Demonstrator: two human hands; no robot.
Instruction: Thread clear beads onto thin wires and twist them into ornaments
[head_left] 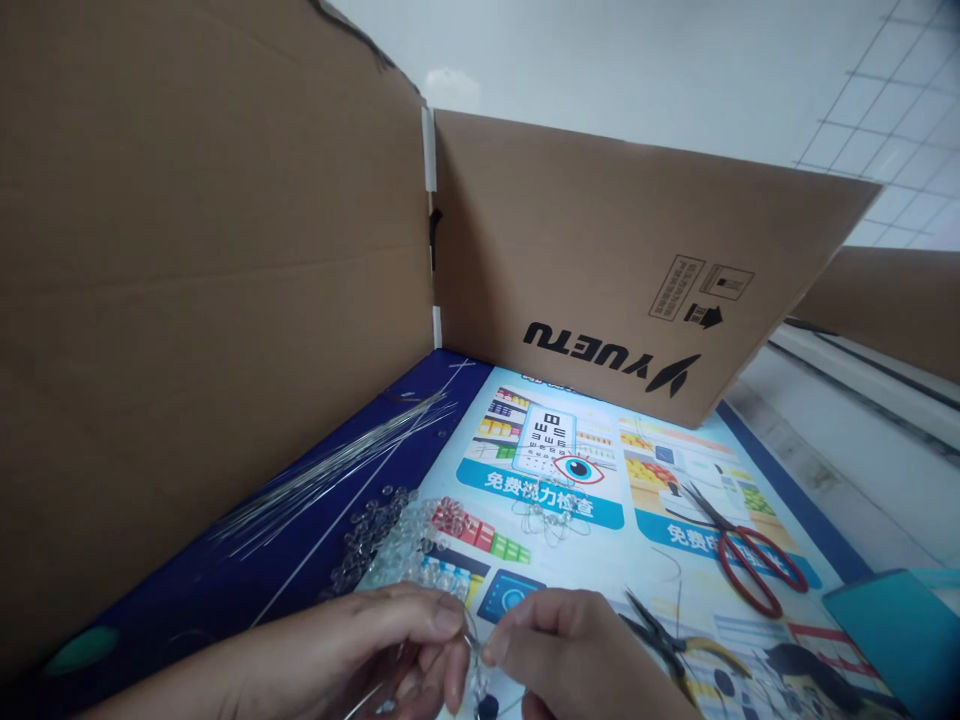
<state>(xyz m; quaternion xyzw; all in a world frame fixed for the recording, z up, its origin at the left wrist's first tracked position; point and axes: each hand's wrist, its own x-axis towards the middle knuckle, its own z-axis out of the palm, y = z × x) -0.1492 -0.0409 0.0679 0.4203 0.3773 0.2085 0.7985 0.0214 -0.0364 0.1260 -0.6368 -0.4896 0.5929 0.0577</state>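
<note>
A thin wire (pixel 471 640) strung with clear beads is pinched between the left hand (pixel 375 650) and right hand (pixel 577 650) fingers, below the cardboard box (pixel 630 270) printed "YUETU".

2 hands (pixel 465 650), 1 scissors (pixel 750 565), 1 pliers (pixel 675 645), 2 cardboard panels (pixel 600 260).

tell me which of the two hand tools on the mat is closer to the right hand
The yellow-handled pliers, lying right beside the right hand. The red-handled scissors lie farther up the printed mat.
</note>
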